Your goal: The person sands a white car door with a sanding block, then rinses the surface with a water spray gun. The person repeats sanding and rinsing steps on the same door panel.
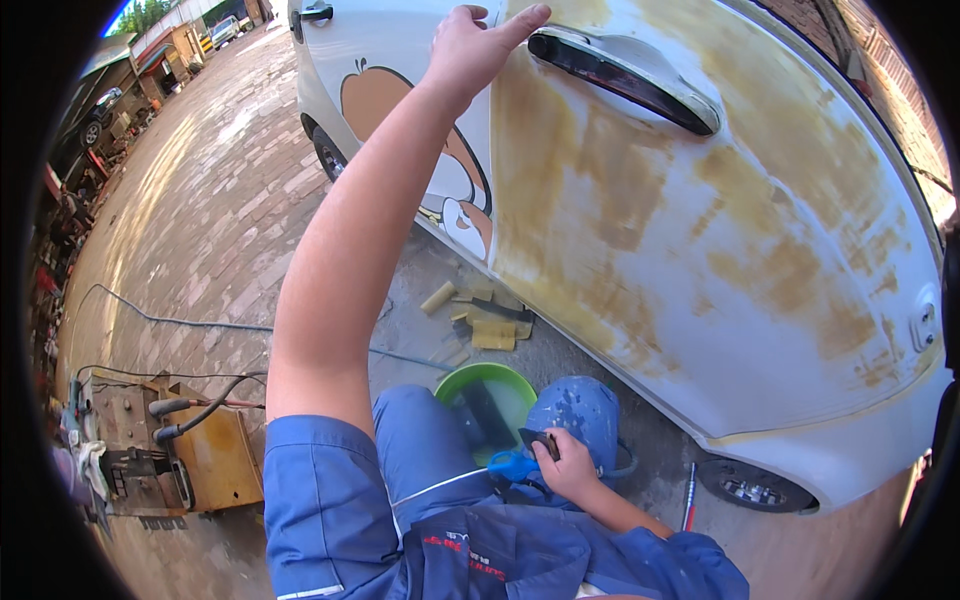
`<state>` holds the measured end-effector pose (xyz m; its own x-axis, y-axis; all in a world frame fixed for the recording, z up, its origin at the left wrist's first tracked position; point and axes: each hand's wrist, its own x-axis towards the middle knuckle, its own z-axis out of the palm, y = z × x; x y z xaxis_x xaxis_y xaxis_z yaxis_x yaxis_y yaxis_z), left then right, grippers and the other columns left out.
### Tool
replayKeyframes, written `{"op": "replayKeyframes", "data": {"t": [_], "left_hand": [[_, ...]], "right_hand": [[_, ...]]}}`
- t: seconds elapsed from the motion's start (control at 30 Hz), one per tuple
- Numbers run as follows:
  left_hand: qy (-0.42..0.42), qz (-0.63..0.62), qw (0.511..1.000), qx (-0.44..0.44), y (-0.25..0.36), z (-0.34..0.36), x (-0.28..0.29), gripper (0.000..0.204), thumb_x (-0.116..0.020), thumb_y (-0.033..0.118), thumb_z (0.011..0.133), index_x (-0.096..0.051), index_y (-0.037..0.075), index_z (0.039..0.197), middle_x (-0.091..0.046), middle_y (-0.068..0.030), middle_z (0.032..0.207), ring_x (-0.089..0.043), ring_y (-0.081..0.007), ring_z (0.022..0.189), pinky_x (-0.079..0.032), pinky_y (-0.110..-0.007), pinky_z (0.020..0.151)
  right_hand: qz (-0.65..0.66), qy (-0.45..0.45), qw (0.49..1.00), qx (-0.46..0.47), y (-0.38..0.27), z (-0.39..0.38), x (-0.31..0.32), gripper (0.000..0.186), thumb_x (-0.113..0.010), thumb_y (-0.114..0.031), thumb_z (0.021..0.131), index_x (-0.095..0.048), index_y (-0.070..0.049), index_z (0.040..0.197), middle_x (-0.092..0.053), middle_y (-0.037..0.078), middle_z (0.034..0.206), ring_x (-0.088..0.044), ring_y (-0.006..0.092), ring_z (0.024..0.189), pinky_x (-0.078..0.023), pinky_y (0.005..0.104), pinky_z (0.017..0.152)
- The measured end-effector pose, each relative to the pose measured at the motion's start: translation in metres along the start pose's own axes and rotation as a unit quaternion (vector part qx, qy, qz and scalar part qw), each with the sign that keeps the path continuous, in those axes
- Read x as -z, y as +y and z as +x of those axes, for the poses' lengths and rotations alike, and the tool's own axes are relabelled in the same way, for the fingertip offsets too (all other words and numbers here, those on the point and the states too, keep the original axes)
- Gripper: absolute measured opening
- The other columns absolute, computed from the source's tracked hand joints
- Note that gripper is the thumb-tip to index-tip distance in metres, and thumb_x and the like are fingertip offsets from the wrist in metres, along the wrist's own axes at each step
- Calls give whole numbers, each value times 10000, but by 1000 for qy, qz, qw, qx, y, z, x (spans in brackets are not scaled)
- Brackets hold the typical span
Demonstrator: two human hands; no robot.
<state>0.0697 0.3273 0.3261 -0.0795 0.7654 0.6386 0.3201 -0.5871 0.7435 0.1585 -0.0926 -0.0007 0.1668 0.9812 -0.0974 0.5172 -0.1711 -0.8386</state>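
Note:
My left hand reaches up to the white car door's upper part, beside the dark recessed handle, its thumb and fingers apart. Yellowish patches cover much of the door panel. Low in view, my right hand grips a small dark flat block beside an overturned blue, paint-spattered bucket. A green basin of cloudy water holds a dark strip. A blue object with a white cord lies by my right hand; its kind is unclear.
Sanding scraps and blocks lie below the sill. A yellow metal cart with hoses stands lower left. A thin hose crosses the brick paving. A red-and-silver rod lies near the wheel. Cluttered workshop fronts line the far left.

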Motion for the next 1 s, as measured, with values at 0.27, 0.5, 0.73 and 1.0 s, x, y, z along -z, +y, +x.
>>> {"op": "replayKeyframes", "data": {"t": [0.27, 0.5, 0.73, 1.0], "left_hand": [[-175, -92, 980, 30, -5, 32, 7, 564, -805, 475, 912, -725, -52, 1094, -741, -105, 955, -686, -196, 899, -534, -331, 835], [-236, -172, 955, 59, -30, 51, 6, 332, -713, 379, 1016, -754, 49, 1027, -697, 11, 849, -583, -85, 743, -477, -277, 709], [-211, -152, 961, 90, -9, 38, 7, 579, -784, 516, 926, -729, -34, 1098, -731, -64, 969, -636, -125, 867, -510, -297, 794], [-211, -154, 962, 83, -17, 44, 13, 447, -807, 326, 923, -680, -29, 1162, -717, -88, 1013, -674, -163, 939, -542, -323, 840]], "right_hand": [[17, -18, 1000, 4, 7, 21, 14, 300, -707, -250, 966, -661, -32, 1166, -718, 231, 1072, -707, 432, 996, -566, 473, 844], [35, -35, 999, -17, 16, 43, 13, 326, -730, -250, 948, -658, -11, 1158, -720, 250, 1023, -712, 454, 957, -571, 470, 803], [55, -48, 997, -19, 20, 57, 11, 342, -743, -247, 935, -663, -1, 1158, -720, 254, 1009, -714, 453, 942, -568, 460, 787], [70, -49, 996, -40, 26, 58, 8, 336, -745, -244, 932, -677, 4, 1147, -726, 240, 999, -724, 422, 927, -567, 440, 789]]}}
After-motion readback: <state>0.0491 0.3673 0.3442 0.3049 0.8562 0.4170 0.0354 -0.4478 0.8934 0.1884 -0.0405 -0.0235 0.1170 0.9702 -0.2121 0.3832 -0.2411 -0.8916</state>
